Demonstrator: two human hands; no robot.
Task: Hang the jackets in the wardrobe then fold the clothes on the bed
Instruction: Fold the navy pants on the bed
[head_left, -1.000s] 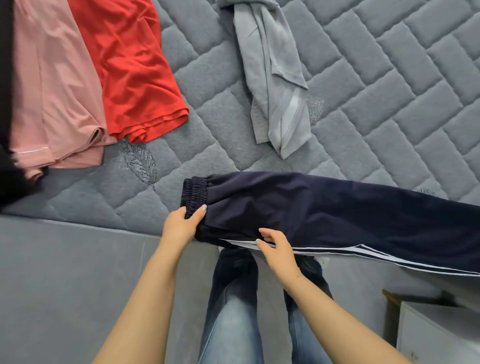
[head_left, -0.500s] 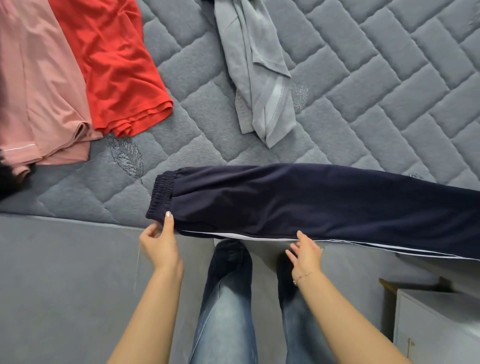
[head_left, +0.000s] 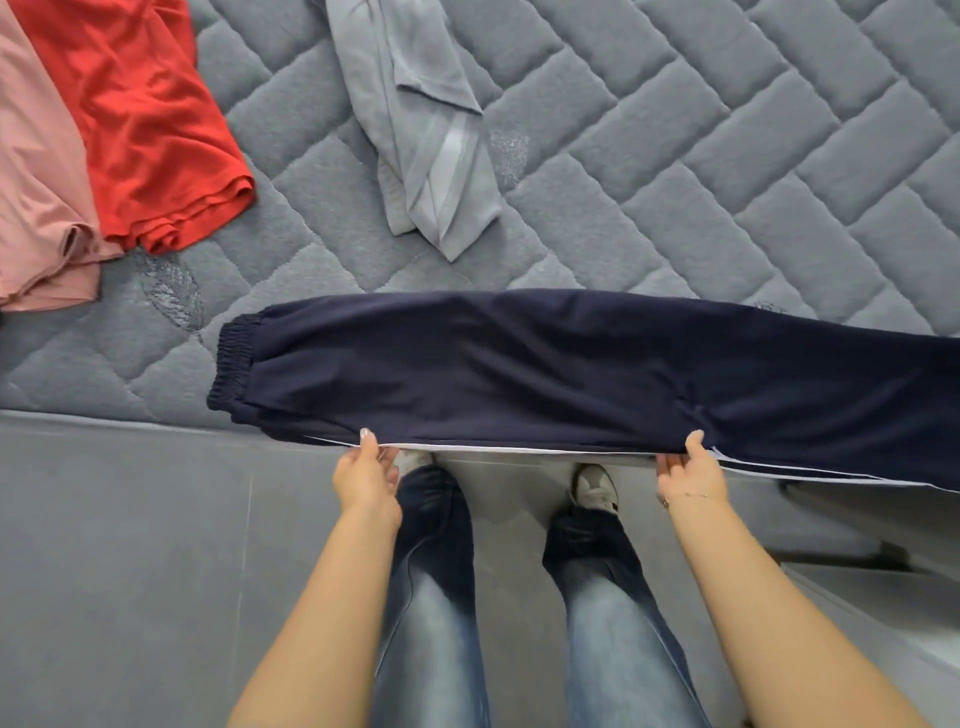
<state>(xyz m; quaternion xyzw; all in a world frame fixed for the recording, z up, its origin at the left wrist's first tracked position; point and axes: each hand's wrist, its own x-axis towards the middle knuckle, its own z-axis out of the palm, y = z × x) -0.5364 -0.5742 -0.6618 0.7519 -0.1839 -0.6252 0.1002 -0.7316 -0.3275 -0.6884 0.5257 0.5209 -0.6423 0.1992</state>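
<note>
Navy track pants (head_left: 545, 369) with a white side stripe lie lengthwise along the near edge of the grey quilted bed (head_left: 675, 156), elastic cuff pointing left. My left hand (head_left: 366, 473) pinches the near hem of the pants a little right of the cuff, thumb on top. My right hand (head_left: 691, 470) pinches the same edge farther right, thumb on the fabric. A red garment (head_left: 140, 119), a pink garment (head_left: 36, 182) and a crumpled light grey garment (head_left: 421, 124) lie farther back on the bed.
The bed's grey side panel (head_left: 130, 545) drops below the mattress edge at the left. My legs in blue jeans (head_left: 431, 597) and white shoes stand close to the bed. A white piece of furniture (head_left: 883, 587) sits at the lower right.
Both hands slid rightward along the near edge of the pants and spread apart. The left hand left the cuff; the right moved far right. The pants lie flatter and straighter.
</note>
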